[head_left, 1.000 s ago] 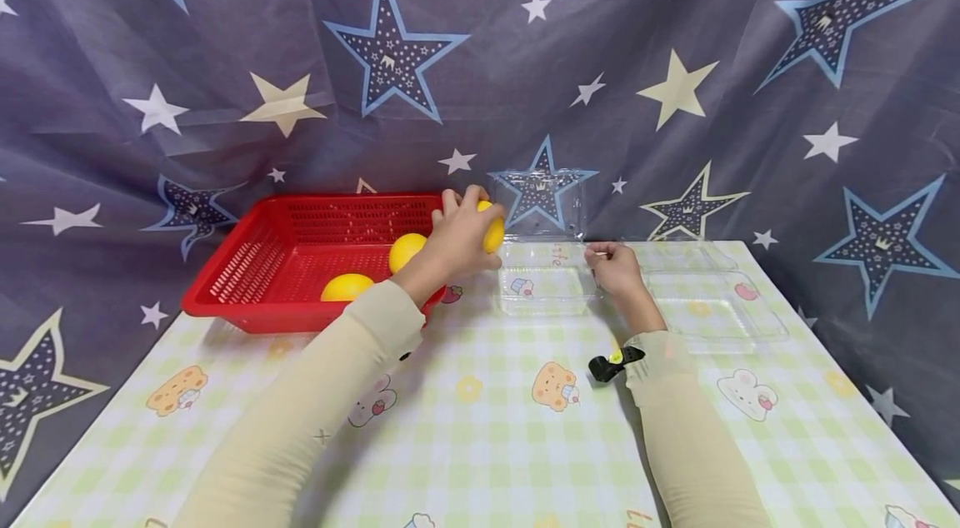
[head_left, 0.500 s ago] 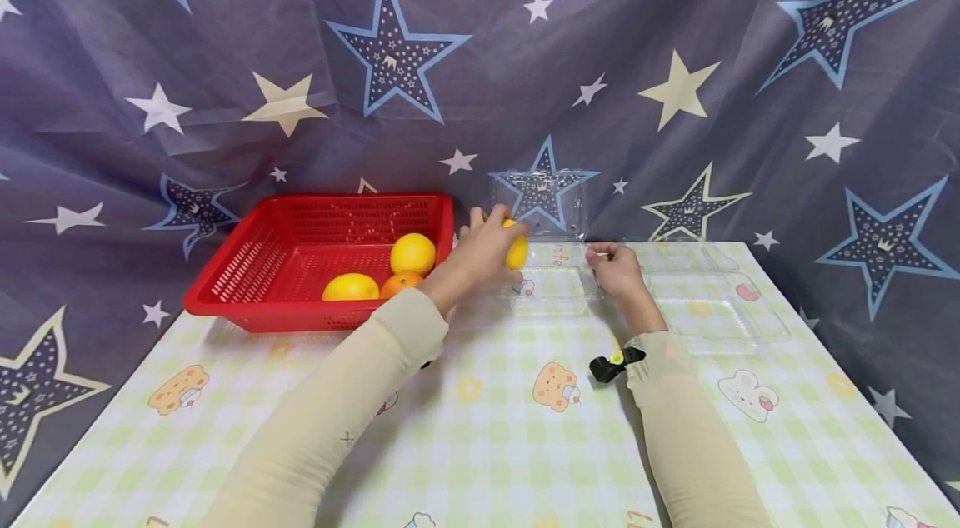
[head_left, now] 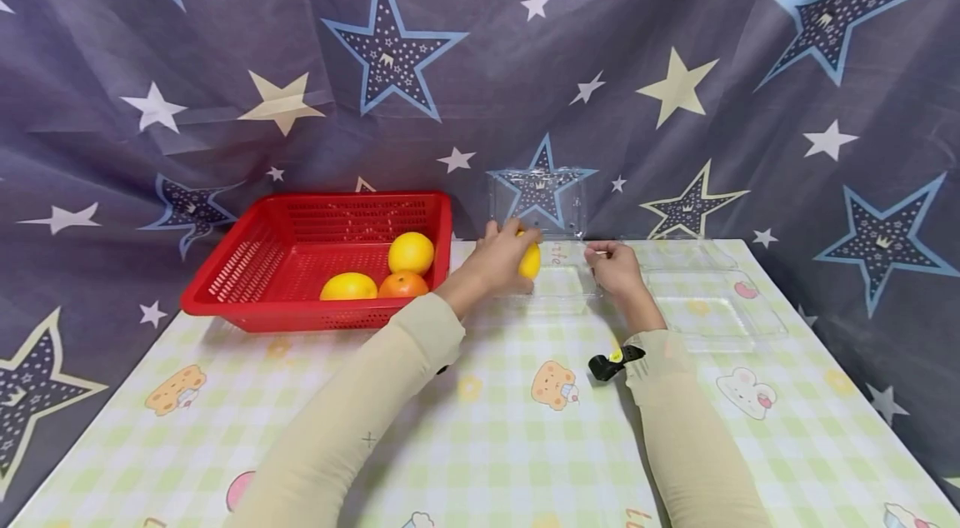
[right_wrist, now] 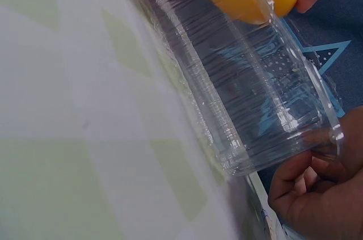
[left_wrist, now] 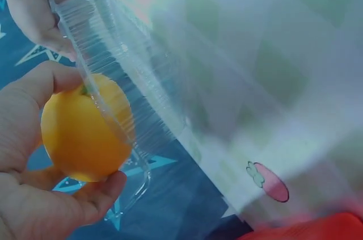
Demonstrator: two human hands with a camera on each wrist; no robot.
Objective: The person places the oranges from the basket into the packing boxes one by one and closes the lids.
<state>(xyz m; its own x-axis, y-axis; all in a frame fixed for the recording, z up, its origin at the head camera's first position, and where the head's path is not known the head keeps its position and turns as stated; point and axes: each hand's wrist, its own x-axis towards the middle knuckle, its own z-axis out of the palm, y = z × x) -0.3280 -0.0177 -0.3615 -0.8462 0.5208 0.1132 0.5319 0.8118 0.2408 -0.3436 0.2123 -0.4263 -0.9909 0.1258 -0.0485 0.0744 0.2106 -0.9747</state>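
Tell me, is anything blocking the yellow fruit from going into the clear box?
Nothing visible blocks it. The left hand holds the yellow fruit right at the clear box, whose lid stands open behind, and the right hand pinches the box's right edge.

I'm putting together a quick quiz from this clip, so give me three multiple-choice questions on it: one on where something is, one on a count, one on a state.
1. Where is the yellow fruit in the left hand?
A. in the red basket
B. at the clear plastic box
C. on the floor

2. How many fruits lie in the red basket?
A. one
B. three
C. five

3. What is the right hand doing?
A. resting flat on the table
B. holding a fruit
C. holding the box's edge

Answers:
1 B, the fruit is at the box's rim.
2 B, two yellow and one orange show.
3 C, its fingers pinch the clear rim.
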